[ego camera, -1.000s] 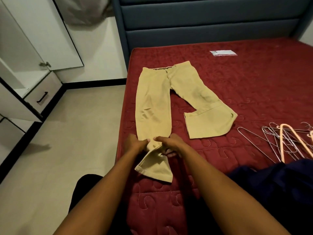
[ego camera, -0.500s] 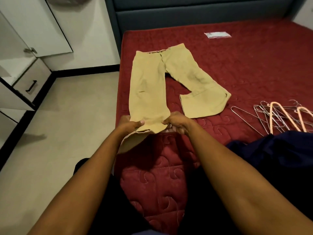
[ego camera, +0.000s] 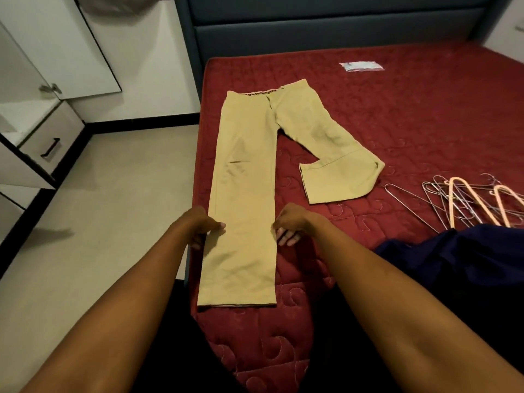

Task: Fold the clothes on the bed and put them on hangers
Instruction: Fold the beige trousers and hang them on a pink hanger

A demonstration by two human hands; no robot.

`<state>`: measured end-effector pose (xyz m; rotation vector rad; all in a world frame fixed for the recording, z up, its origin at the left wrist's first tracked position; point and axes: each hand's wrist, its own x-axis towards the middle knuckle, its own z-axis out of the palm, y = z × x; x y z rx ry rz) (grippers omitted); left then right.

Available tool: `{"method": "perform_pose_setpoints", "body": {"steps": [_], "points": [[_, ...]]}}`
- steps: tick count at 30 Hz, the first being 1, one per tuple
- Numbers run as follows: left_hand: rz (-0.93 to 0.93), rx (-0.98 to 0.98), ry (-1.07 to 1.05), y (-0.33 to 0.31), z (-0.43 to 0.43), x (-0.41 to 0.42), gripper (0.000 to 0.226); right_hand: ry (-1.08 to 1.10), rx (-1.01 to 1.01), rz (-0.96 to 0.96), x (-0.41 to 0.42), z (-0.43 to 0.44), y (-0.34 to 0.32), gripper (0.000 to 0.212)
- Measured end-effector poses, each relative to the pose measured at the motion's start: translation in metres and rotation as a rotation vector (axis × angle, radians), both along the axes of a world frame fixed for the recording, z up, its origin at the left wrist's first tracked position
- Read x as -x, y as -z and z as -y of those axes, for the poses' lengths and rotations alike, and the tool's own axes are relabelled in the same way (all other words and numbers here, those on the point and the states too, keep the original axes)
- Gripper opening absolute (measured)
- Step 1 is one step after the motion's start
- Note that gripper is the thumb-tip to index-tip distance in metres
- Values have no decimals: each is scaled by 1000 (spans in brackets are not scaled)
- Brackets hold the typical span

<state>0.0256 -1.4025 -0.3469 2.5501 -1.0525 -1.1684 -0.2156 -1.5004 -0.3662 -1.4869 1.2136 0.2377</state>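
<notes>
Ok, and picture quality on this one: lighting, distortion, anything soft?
Head view: dim, warm light, the navy garment nearly black, its detail lost. Head view again: wide-angle bending bows the headboard and stretches the forearms. Same view: trousers sharp, wire hangers at the right edge slightly soft.

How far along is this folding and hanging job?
Done: the near leg of the khaki trousers lies flat and straight. In hand: the left hand and right hand sit at that leg's edges. Left: the other leg is doubled back, the navy garment is heaped, the hangers lie bare.
</notes>
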Motion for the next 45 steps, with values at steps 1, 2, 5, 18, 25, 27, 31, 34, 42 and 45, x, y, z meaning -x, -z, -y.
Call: {"method": "perform_pose_setpoints", "body": {"steps": [1,2,5,18,25,27,31,34,42,45], "points": [[171,67,39,-1,9,3,52,30,32,15,1,7,0,14],[350,142,89,-2,21,7,50,53,81,20,3,14,-2,16],[531,360,249,4,60,30,47,95,503,-80,14,43,-7,20],[338,362,698,61,146,137,59,310,968,-421,91,110,27,42],[-1031,550,-144,-7,173,112,63,327,620,561,28,120,-31,9],[-882,669,-231,-15,179,103,45,227,470,656,13,120,-45,6],[-632,853,-431,-24,201,63,24,583,474,720,4,144,-47,14],[-608,1009,-674,-27,228,7,31,754,747,350,15,176,-36,23],[166,776,-570,-3,327,-57,84,942,564,142,-2,298,8,52],[418,790,7,21,374,-48,87,1097,465,253,-21,362,14,85]]}}
